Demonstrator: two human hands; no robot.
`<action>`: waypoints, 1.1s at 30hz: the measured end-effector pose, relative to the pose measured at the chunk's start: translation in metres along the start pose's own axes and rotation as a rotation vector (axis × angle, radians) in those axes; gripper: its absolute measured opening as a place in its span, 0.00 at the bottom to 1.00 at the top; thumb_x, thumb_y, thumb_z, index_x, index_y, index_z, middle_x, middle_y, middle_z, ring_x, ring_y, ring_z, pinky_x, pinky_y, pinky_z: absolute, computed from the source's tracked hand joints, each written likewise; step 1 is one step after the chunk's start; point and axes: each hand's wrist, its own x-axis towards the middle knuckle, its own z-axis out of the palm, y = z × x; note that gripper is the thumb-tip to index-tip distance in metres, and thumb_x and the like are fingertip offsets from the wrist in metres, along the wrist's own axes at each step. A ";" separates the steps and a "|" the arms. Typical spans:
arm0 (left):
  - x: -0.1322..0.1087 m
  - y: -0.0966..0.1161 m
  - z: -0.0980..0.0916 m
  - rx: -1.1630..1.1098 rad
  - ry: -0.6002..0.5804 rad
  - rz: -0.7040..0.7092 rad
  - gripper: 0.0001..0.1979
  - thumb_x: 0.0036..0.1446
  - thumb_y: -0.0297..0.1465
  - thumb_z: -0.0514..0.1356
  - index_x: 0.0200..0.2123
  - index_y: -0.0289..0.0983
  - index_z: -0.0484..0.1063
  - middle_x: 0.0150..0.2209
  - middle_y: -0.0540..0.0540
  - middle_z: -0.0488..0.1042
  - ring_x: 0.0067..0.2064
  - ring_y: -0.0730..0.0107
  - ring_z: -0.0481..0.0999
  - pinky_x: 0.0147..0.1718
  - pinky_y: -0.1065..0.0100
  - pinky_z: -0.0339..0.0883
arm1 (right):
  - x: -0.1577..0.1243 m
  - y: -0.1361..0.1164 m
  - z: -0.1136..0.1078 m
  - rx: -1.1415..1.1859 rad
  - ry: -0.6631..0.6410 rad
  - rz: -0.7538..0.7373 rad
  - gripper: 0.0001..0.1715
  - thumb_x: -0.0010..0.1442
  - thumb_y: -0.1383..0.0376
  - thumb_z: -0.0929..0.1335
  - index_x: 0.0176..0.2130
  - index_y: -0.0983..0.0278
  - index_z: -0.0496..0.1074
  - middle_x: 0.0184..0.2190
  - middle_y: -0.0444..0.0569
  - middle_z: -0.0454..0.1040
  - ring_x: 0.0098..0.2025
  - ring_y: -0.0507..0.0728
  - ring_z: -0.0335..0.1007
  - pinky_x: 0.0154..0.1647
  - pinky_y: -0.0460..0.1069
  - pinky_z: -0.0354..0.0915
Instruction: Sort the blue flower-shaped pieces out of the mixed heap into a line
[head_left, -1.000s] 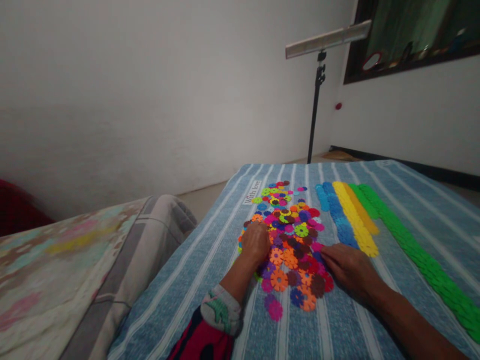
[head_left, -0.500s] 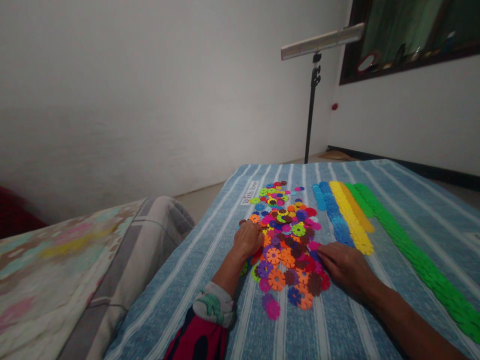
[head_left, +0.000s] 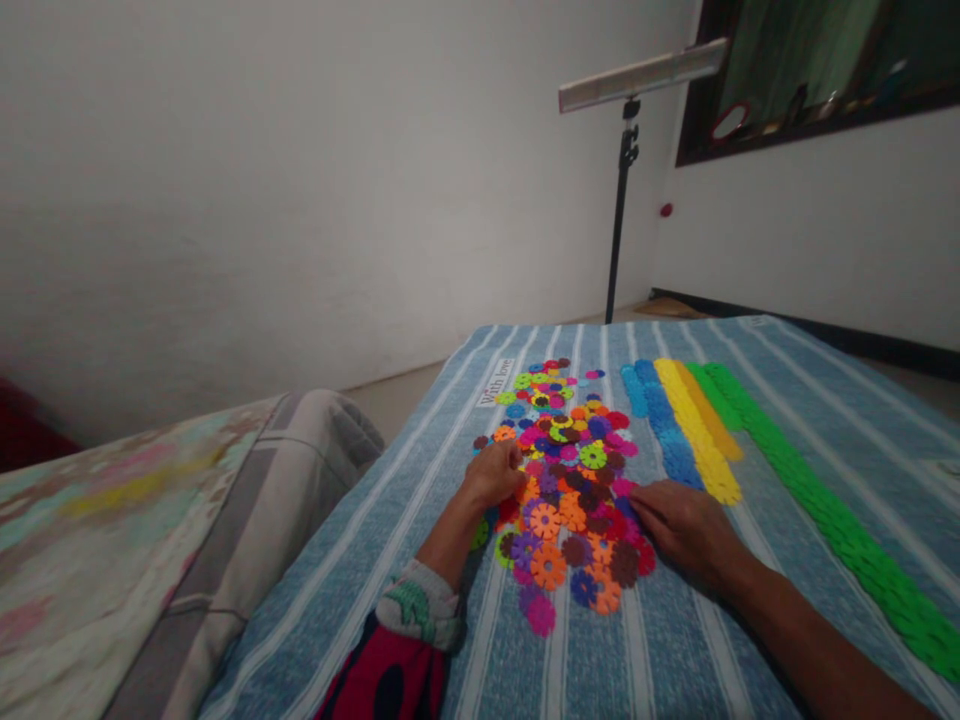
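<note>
A heap of notched, flower-shaped plastic discs (head_left: 545,520) in orange, purple, magenta, brown, red and lime lies on the striped blue cloth. At the heap's left edge is my left hand (head_left: 495,474), its fingers curled down among the discs; whatever is in them is hidden. My right hand (head_left: 686,520) reaches in from the right, thumb and fingertips pressed together at the heap's edge. Right at those fingertips are a magenta disc (head_left: 623,487) and a purple one. I cannot make out whether a disc is between the fingers.
Sorted rows lie right of the heap: blue discs (head_left: 664,425), yellow discs (head_left: 694,425) and a long green row (head_left: 832,510). Left of the cloth-covered surface (head_left: 360,600) stands another covered with patterned fabric (head_left: 150,520). A lamp on a black stand (head_left: 619,200) rises behind.
The whole view has shifted slightly, with things appearing a little further left and up. Both hands stay at nearly the same places by the heap, fingers still closed.
</note>
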 end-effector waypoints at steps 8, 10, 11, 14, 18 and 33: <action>-0.003 0.001 0.002 -0.574 -0.069 -0.052 0.06 0.36 0.25 0.60 0.24 0.34 0.72 0.16 0.56 0.63 0.20 0.79 0.60 0.21 0.74 0.55 | 0.000 0.000 0.000 0.002 -0.013 0.012 0.20 0.67 0.64 0.58 0.35 0.62 0.77 0.30 0.50 0.77 0.32 0.55 0.72 0.33 0.48 0.60; -0.007 0.005 -0.002 -0.685 -0.077 -0.082 0.08 0.34 0.27 0.62 0.24 0.34 0.73 0.17 0.55 0.65 0.21 0.78 0.62 0.22 0.73 0.56 | 0.000 0.000 0.000 0.010 -0.006 0.013 0.20 0.67 0.64 0.58 0.35 0.62 0.77 0.30 0.50 0.77 0.32 0.55 0.72 0.33 0.47 0.60; -0.009 0.007 -0.004 -0.724 -0.067 -0.089 0.09 0.33 0.27 0.63 0.25 0.33 0.74 0.17 0.54 0.67 0.21 0.77 0.63 0.22 0.73 0.57 | 0.000 0.000 0.000 0.013 -0.001 0.011 0.20 0.67 0.64 0.58 0.35 0.62 0.77 0.29 0.50 0.77 0.31 0.55 0.72 0.33 0.47 0.60; -0.012 0.013 -0.010 -0.828 0.022 -0.092 0.12 0.32 0.30 0.66 0.26 0.33 0.75 0.20 0.52 0.70 0.24 0.76 0.67 0.24 0.72 0.60 | 0.000 0.000 0.000 0.022 0.017 0.005 0.20 0.67 0.64 0.59 0.36 0.62 0.77 0.29 0.50 0.77 0.31 0.55 0.72 0.33 0.48 0.61; -0.016 0.026 -0.008 -0.938 0.084 -0.040 0.13 0.33 0.31 0.68 0.27 0.32 0.76 0.24 0.49 0.74 0.26 0.75 0.70 0.27 0.72 0.63 | 0.003 -0.005 0.003 0.142 0.104 0.051 0.19 0.68 0.63 0.59 0.39 0.63 0.77 0.35 0.52 0.80 0.36 0.56 0.75 0.39 0.49 0.66; -0.052 0.079 0.028 -0.931 -0.115 0.172 0.12 0.41 0.34 0.68 0.30 0.34 0.76 0.25 0.50 0.74 0.27 0.74 0.71 0.28 0.72 0.65 | 0.021 -0.026 -0.020 0.808 0.058 0.387 0.12 0.59 0.61 0.65 0.32 0.63 0.77 0.30 0.46 0.79 0.32 0.54 0.74 0.35 0.48 0.68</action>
